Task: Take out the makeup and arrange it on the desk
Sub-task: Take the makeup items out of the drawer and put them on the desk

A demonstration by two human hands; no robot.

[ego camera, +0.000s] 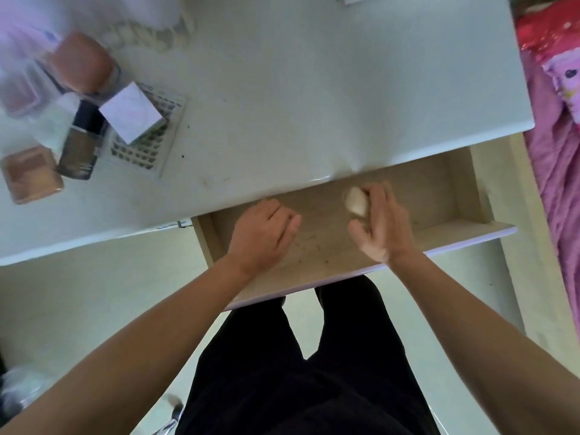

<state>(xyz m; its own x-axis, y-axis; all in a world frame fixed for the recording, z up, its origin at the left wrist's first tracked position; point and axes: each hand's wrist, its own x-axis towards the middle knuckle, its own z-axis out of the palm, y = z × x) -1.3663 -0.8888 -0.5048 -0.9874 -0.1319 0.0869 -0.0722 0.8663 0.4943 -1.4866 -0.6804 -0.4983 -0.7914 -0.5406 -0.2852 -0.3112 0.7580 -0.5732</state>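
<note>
Standing at the desk, the person reaches both bare forearms forward over dark trousers into the pulled-out drawer (464, 196). The left hand (263, 233) lies nearest the drawer's left end, palm down on the drawer floor, fingers loosely curled and grasping nothing that can be seen. The right hand (383, 224) sits just to its right, turned on edge with the thumb spread low; its fingertips (375, 191) wrap the far side of a pale, rounded makeup sponge (356, 200). Motion blur leaves it unclear whether the grip is complete or only touching.

The sponge rests toward the back of the drawer, close beneath the desk's front edge, its long axis running roughly near-to-far with a slight tilt. It lies directly ahead of the right hand and well to the right of the left, so the right hand is clearly the nearer one for the lift. No other item shows in the visible part of the drawer.

Beyond, on the white desk (314, 89), earlier-placed makeup clusters at far left: a peach compact (31, 174), a dark foundation bottle (80, 142), a white box (133, 113) lying on a patterned palette (147, 146), and a blurred pink case (80, 62). The sponge must travel up, forward and leftward to join them.
</note>
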